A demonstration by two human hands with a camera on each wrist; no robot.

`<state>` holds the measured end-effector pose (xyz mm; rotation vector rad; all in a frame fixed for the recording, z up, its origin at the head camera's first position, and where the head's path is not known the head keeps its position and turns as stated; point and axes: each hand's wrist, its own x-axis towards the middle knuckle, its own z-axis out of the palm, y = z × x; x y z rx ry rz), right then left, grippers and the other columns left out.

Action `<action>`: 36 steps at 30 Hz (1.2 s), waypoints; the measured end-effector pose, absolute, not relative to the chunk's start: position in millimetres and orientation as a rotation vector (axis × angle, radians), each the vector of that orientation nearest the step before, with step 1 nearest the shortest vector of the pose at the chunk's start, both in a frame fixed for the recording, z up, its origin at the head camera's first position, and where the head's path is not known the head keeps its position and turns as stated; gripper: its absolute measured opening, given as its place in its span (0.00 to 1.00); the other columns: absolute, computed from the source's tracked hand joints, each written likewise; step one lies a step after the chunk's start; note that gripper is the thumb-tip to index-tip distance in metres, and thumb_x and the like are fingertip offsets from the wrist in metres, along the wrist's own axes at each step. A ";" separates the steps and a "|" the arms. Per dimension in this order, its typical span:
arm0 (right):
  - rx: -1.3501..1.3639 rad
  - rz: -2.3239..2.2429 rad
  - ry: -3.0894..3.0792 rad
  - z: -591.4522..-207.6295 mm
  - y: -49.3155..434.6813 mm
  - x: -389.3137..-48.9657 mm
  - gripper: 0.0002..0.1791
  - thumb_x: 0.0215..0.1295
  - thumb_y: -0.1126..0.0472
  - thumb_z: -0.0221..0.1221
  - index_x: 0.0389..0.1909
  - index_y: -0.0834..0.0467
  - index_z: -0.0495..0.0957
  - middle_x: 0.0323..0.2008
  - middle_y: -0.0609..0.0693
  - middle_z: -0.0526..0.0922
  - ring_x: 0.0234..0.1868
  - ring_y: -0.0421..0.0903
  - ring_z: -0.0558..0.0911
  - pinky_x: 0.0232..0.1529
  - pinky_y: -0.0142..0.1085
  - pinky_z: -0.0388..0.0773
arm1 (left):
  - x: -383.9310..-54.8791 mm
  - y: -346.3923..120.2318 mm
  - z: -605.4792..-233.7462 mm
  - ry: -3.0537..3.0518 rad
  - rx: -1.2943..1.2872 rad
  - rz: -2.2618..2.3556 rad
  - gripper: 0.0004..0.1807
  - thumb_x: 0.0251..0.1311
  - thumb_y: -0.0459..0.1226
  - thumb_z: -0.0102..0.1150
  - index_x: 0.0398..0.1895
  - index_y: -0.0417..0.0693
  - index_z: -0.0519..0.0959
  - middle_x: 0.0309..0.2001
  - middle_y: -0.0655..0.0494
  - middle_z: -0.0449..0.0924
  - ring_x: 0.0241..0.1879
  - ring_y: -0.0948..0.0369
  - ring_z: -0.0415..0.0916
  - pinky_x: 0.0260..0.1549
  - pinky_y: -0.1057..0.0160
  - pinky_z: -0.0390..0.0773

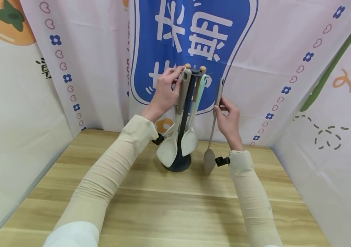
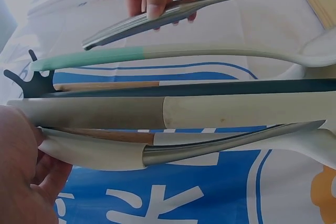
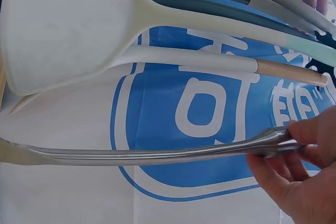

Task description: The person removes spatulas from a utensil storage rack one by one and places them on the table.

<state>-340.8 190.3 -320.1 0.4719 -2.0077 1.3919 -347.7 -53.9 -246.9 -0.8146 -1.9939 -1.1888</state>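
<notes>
My right hand (image 1: 229,120) grips the metal handle of a spatula (image 1: 210,159), upright to the right of the black utensil stand (image 1: 184,164). That spatula's shiny handle (image 3: 157,156) crosses the right wrist view, apart from the stand. At the stand's top left, my left hand (image 1: 166,85) pinches the upper end of a cream-handled utensil (image 2: 100,150) with a metal neck; its head is hidden. Beside those fingers hangs a white turner with a grey handle (image 1: 183,91). A white turner with a mint-green handle (image 1: 200,90) hangs on the right side.
Two wood-handled utensils hang behind, one wooden handle (image 3: 289,73) showing in the right wrist view. The stand is near the back edge of a wooden table (image 1: 175,209). A printed cloth (image 1: 255,44) rises close behind it, with more cloth at both sides.
</notes>
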 end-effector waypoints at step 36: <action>0.258 1.167 -2.316 -346.4 199.2 -330.3 0.20 0.71 0.72 0.56 0.63 0.71 0.75 0.45 0.67 0.79 0.42 0.60 0.85 0.39 0.34 0.85 | -346.1 -54.4 -251.8 -1.959 -0.841 -1.206 0.23 0.74 0.27 0.50 0.70 0.36 0.72 0.53 0.39 0.75 0.53 0.51 0.76 0.58 0.61 0.80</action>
